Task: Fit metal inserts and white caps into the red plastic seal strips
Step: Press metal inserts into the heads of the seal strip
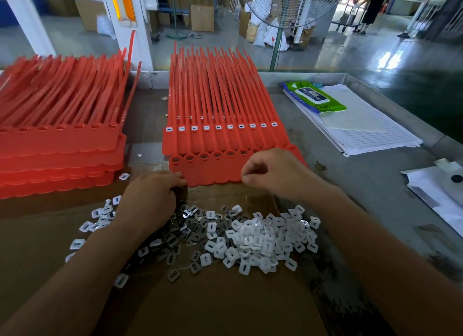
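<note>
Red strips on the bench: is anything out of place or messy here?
Yes. In the left stack, two strip tails splay up and rightward instead of lying parallel. A stray white cap lies beside that stack, apart from the main cap pile.

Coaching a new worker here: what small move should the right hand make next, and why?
Probably bring a white cap from the pile to the front red strip and press it into a socket. The rear strip's sockets show white caps; the front row looks dark and uncapped. The right hand sits at that strip, fingers pinched; whether they already hold a cap is unclear.
</note>
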Tool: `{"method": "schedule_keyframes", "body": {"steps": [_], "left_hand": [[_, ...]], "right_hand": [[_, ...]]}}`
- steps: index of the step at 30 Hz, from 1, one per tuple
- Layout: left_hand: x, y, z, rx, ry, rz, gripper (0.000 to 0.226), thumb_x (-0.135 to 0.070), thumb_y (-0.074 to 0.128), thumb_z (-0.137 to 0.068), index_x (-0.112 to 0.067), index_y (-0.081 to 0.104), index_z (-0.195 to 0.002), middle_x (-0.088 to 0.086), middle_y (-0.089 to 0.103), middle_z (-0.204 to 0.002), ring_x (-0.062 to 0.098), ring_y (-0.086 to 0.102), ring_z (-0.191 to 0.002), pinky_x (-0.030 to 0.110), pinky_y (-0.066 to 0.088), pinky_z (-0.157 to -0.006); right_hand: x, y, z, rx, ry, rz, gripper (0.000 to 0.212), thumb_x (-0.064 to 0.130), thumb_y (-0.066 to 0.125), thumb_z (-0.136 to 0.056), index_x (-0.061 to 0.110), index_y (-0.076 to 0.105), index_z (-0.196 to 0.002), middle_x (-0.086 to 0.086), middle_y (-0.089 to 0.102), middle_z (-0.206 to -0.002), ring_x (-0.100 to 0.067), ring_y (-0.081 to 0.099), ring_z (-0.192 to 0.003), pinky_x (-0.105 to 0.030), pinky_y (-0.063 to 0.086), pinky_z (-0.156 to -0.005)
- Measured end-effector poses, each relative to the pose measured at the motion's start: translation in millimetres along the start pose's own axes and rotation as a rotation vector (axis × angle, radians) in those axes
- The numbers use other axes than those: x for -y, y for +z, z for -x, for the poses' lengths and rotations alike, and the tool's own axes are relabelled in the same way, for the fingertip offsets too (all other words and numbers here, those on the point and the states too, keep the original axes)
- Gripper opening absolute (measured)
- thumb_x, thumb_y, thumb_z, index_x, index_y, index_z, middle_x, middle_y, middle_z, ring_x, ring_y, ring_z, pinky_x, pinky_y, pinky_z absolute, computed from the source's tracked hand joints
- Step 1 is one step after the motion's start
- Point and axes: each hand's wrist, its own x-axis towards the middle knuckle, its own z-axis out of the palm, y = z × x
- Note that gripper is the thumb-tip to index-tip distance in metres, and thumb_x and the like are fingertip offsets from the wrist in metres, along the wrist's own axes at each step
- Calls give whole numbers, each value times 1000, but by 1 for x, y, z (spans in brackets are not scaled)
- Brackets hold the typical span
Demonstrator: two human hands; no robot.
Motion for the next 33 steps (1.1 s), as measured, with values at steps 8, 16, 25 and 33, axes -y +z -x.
{"method": "schedule_keyframes", "body": {"steps": [8, 16, 25, 33], "left_hand": [[-2, -1, 0, 2, 7, -11, 41, 6, 47, -77, -13, 66, -107, -1, 59, -123, 18, 51, -116, 30, 35, -98], [-4, -3, 1, 21, 7, -30, 42, 5, 47, -78, -15, 64, -110, -3, 56, -126, 17, 48, -119, 30, 34, -99], [-3, -2, 0, 31, 1, -39, 43, 4, 47, -78, -16, 64, -112, -4, 55, -127, 17, 47, -120, 30, 33, -100], [-2, -2, 0, 24, 3, -31, 43, 4, 47, -78, -17, 64, -111, -4, 56, -126, 16, 46, -121, 29, 31, -102]], "right_hand": [[18, 20, 7, 202, -83, 97, 11, 17, 69, -79, 20, 72, -89, 24, 53, -70, 14, 49, -65, 2, 39, -63], [18, 24, 11, 191, -99, 192, 13, 17, 67, -81, 21, 73, -92, 15, 65, -86, 12, 46, -61, -2, 36, -58], [17, 20, 18, 104, -57, -66, 24, 9, 52, -89, 26, 50, -73, 14, 54, -66, 7, 51, -57, -15, 46, -56], [12, 17, 18, 69, -37, -101, 9, 11, 65, -83, 20, 64, -84, 13, 59, -70, 6, 55, -62, -8, 46, -61]]}}
